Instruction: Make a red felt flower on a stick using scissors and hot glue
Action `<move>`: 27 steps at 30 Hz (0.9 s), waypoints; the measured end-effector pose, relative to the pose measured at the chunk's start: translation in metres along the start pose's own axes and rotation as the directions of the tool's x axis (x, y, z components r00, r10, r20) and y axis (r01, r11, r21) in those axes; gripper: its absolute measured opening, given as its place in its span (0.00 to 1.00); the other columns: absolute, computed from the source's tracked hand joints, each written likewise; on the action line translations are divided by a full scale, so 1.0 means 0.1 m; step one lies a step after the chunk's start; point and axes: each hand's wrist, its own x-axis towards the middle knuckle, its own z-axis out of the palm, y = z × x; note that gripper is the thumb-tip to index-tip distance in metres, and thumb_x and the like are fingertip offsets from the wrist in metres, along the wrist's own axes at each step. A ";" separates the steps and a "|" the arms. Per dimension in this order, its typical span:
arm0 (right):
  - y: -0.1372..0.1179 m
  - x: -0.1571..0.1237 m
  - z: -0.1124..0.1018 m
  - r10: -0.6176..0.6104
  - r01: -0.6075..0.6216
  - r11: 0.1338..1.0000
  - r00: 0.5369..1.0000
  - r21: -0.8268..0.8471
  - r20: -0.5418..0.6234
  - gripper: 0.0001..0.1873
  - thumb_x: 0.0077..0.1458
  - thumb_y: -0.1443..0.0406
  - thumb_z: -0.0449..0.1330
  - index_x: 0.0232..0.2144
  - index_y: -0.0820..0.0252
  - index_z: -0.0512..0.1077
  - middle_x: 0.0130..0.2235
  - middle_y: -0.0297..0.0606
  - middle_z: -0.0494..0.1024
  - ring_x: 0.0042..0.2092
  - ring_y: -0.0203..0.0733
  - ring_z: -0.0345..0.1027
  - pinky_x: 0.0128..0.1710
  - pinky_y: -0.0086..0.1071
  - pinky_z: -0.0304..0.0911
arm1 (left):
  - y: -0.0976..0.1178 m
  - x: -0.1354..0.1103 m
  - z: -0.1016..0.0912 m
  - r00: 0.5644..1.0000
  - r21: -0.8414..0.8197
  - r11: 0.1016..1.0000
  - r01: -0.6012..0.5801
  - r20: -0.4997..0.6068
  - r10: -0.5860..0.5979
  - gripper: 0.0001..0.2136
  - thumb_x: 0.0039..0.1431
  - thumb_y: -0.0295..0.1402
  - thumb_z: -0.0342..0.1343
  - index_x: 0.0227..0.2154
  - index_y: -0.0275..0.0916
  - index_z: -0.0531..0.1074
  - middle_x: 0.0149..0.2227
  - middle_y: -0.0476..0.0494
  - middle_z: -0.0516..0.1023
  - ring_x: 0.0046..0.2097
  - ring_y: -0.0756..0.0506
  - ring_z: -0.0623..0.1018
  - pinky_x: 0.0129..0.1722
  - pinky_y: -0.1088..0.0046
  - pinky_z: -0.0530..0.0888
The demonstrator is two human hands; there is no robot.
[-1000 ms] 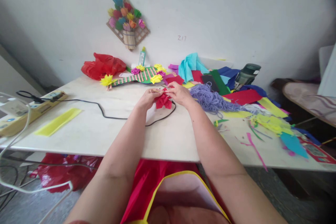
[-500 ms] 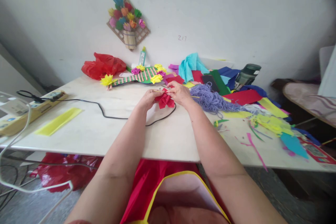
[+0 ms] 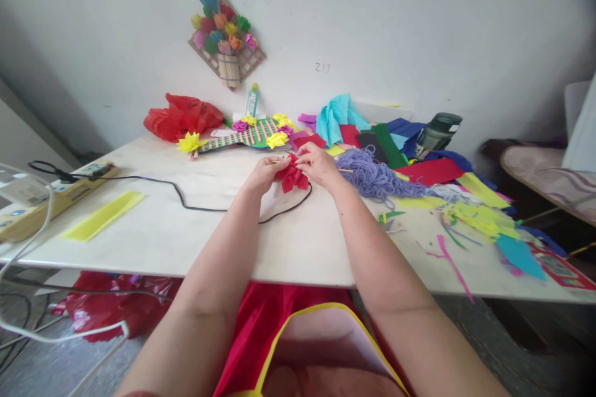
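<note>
Two bare hands work close together over the surface (image 3: pixel 302 248). The left hand (image 3: pixel 266 172) and right hand (image 3: pixel 316 163) are each closed to a fingertip pinch on folded red paper (image 3: pixel 294 183), which sits between them, its petal-like points projecting toward the wearer. A thin stick (image 3: pixel 345 170) protrudes just right of the right hand; how firmly it is gripped cannot be determined. The step in hand is judged to be shaping or securing the paper about the stick. The next move appears to call for steady, light pressure, as the folds could crease or slip. Purple yarn (image 3: pixel 372 173) lies right of the hands; a black cord (image 3: pixel 184 198) lies left and nearer.
</note>
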 end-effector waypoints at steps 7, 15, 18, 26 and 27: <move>0.10 0.01 0.01 -0.027 0.026 0.999 0.998 0.023 0.057 0.09 0.56 0.65 0.62 0.36 0.53 0.83 0.47 0.37 0.78 0.41 0.39 0.72 0.40 0.34 0.66 | -0.02 0.02 -0.02 1.000 0.006 1.000 -0.010 0.009 0.009 0.20 0.31 0.43 0.76 0.20 0.36 0.73 0.19 0.50 0.72 0.21 0.53 0.68 0.22 0.76 0.61; 0.16 0.01 0.02 -0.046 0.043 0.998 0.997 0.056 0.065 0.10 0.59 0.64 0.61 0.36 0.50 0.84 0.47 0.36 0.79 0.45 0.41 0.73 0.46 0.34 0.68 | -0.04 0.04 -0.04 1.000 0.016 1.000 0.012 0.003 -0.012 0.18 0.35 0.40 0.75 0.21 0.36 0.73 0.20 0.49 0.72 0.22 0.53 0.68 0.23 0.76 0.61; 0.16 0.02 0.01 -0.037 0.032 0.997 0.997 0.063 0.074 0.09 0.59 0.64 0.61 0.36 0.51 0.84 0.47 0.35 0.79 0.46 0.41 0.74 0.47 0.34 0.68 | -0.04 0.04 -0.04 1.000 0.028 0.999 0.022 0.011 -0.022 0.18 0.35 0.41 0.75 0.21 0.36 0.73 0.20 0.49 0.71 0.22 0.52 0.68 0.23 0.75 0.61; 0.15 0.03 0.00 -0.048 0.044 0.998 0.996 0.051 0.080 0.09 0.58 0.66 0.61 0.35 0.53 0.83 0.49 0.37 0.78 0.46 0.41 0.73 0.47 0.34 0.68 | -0.03 0.05 -0.05 0.999 0.021 0.999 0.026 0.039 -0.027 0.17 0.33 0.39 0.75 0.21 0.35 0.74 0.20 0.48 0.72 0.23 0.52 0.68 0.24 0.75 0.62; 0.15 0.03 0.00 -0.056 0.052 0.997 0.996 0.049 0.073 0.09 0.57 0.66 0.61 0.34 0.53 0.83 0.49 0.36 0.79 0.46 0.41 0.73 0.47 0.35 0.67 | -0.02 0.04 -0.05 0.999 0.017 0.999 0.029 0.041 -0.030 0.18 0.33 0.39 0.75 0.21 0.35 0.74 0.20 0.48 0.72 0.23 0.52 0.68 0.25 0.75 0.62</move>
